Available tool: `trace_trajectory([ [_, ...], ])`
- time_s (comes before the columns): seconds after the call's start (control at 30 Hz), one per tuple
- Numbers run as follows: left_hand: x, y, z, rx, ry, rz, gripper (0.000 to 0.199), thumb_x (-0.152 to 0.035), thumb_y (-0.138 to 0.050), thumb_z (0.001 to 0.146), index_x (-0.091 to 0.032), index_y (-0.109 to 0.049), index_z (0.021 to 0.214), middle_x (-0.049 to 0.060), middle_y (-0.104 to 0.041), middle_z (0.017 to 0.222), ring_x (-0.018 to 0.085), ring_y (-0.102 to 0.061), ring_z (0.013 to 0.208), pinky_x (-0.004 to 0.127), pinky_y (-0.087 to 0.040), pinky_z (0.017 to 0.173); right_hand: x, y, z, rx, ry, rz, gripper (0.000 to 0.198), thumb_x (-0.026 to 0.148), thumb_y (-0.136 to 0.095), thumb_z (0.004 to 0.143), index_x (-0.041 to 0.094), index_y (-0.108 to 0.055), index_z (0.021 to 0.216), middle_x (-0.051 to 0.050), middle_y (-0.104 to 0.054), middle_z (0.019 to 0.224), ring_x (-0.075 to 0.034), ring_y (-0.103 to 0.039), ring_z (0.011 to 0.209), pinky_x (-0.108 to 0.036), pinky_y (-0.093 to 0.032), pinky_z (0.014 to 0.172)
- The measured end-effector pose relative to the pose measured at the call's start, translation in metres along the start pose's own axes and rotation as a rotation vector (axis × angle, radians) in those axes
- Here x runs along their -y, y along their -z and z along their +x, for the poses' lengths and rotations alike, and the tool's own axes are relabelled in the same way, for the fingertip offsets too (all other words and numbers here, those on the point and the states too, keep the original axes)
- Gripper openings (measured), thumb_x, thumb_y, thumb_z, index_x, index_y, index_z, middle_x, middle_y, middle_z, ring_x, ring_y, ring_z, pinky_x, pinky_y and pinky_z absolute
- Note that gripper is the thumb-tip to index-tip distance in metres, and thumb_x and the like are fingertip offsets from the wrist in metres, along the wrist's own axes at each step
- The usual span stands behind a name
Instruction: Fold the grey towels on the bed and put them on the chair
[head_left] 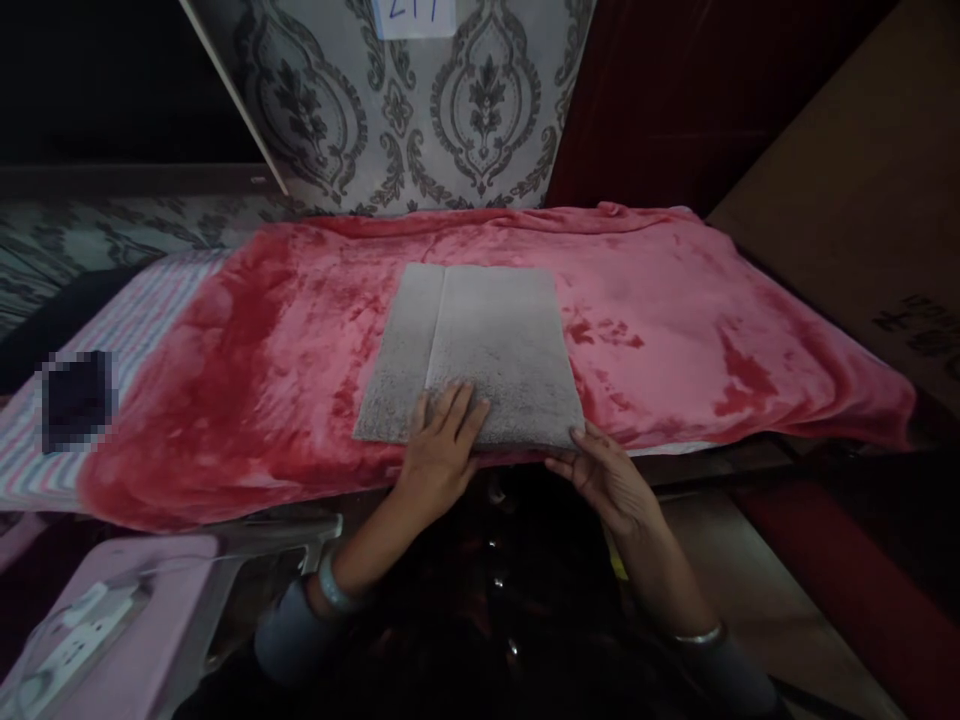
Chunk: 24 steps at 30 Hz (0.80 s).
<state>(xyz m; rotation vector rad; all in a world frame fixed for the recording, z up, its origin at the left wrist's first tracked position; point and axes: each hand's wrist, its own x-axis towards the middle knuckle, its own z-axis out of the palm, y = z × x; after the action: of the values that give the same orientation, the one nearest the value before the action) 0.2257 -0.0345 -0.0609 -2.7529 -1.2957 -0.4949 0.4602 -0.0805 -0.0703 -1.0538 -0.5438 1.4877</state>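
A grey towel (495, 340), plush and roughly square, lies flat on a pink-and-red blanket (300, 310). A straight crease or edge runs down its left part. My left hand (442, 450) rests on the towel's near edge, left of its middle, palm down with the fingers spread. At the near right corner, my right hand (607, 470) grips the towel edge between fingertips above and below it. The underside of that corner is hidden.
A striped sheet (161, 320) shows at the left, with a blurred dark item (77, 400) on it. A power strip (90, 640) lies on a pink stool (161, 570) at lower left. Patterned wallpaper (405, 120) stands behind; a large cardboard box (847, 190) flanks the right.
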Motion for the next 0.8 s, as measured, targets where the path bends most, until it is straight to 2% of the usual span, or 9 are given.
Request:
trace_trajectory([
  [0.1,-0.002,-0.007,0.009,0.040,-0.017,0.007,0.070,-0.014,-0.058,0.085,-0.018,-0.038,0.152,0.016,-0.037,0.160,0.033,-0.036,0.146,0.054,-0.032,0.116,0.000,0.000,0.000,0.011,-0.013,0.019,0.026,0.037,-0.079,0.078,0.029,-0.068,0.100,0.001,-0.072,0.110,-0.018,-0.068,0.088,-0.037,-0.061,0.076],
  [0.17,-0.003,-0.012,0.011,0.032,-0.003,0.029,0.069,-0.011,-0.057,0.084,-0.018,-0.041,0.151,0.016,-0.042,0.158,0.033,-0.041,0.143,0.052,-0.036,0.112,-0.002,0.001,0.000,0.021,-0.024,0.033,0.028,0.038,-0.080,0.077,0.028,-0.068,0.100,0.001,-0.073,0.108,-0.018,-0.069,0.086,-0.035,-0.061,0.075],
  [0.33,-0.003,-0.019,0.009,-0.024,0.003,0.073,0.066,-0.014,-0.060,0.083,-0.017,-0.047,0.148,0.015,-0.045,0.156,0.032,-0.045,0.140,0.050,-0.038,0.110,-0.009,0.006,-0.001,0.009,-0.050,0.088,0.030,0.039,-0.084,0.073,0.028,-0.069,0.097,0.001,-0.073,0.101,-0.018,-0.069,0.083,-0.033,-0.059,0.071],
  [0.47,-0.001,-0.022,0.008,-0.051,-0.001,0.083,0.071,-0.016,-0.061,0.082,-0.019,-0.043,0.151,0.014,-0.046,0.155,0.032,-0.046,0.139,0.049,-0.039,0.110,-0.017,0.012,0.000,0.010,-0.069,0.108,0.029,0.041,-0.083,0.074,0.026,-0.070,0.095,-0.001,-0.074,0.098,-0.018,-0.069,0.082,-0.031,-0.056,0.069],
  [0.6,0.005,-0.027,0.009,-0.100,-0.064,0.134,0.070,-0.012,-0.056,0.084,-0.018,-0.042,0.152,0.015,-0.051,0.151,0.030,-0.050,0.135,0.046,-0.041,0.108,-0.025,0.020,0.005,0.022,-0.087,0.151,0.031,0.049,-0.079,0.077,0.027,-0.072,0.098,-0.002,-0.075,0.098,-0.020,-0.069,0.080,-0.032,-0.055,0.069],
  [0.7,0.009,-0.025,0.014,-0.117,-0.093,0.185,0.061,-0.005,-0.048,0.086,-0.018,-0.051,0.145,0.014,-0.058,0.144,0.028,-0.054,0.131,0.043,-0.044,0.105,-0.031,0.026,0.010,0.060,-0.106,0.177,0.033,0.054,-0.076,0.079,0.028,-0.073,0.099,-0.003,-0.075,0.097,-0.019,-0.070,0.081,-0.033,-0.055,0.070],
  [0.8,0.010,-0.010,0.025,-0.080,-0.104,0.210,0.051,-0.002,-0.044,0.087,-0.017,-0.062,0.132,0.014,-0.067,0.132,0.026,-0.062,0.119,0.040,-0.049,0.099,-0.035,0.031,0.013,0.084,-0.114,0.182,0.035,0.057,-0.076,0.077,0.028,-0.074,0.097,-0.004,-0.076,0.092,-0.021,-0.070,0.081,-0.033,-0.054,0.071],
])
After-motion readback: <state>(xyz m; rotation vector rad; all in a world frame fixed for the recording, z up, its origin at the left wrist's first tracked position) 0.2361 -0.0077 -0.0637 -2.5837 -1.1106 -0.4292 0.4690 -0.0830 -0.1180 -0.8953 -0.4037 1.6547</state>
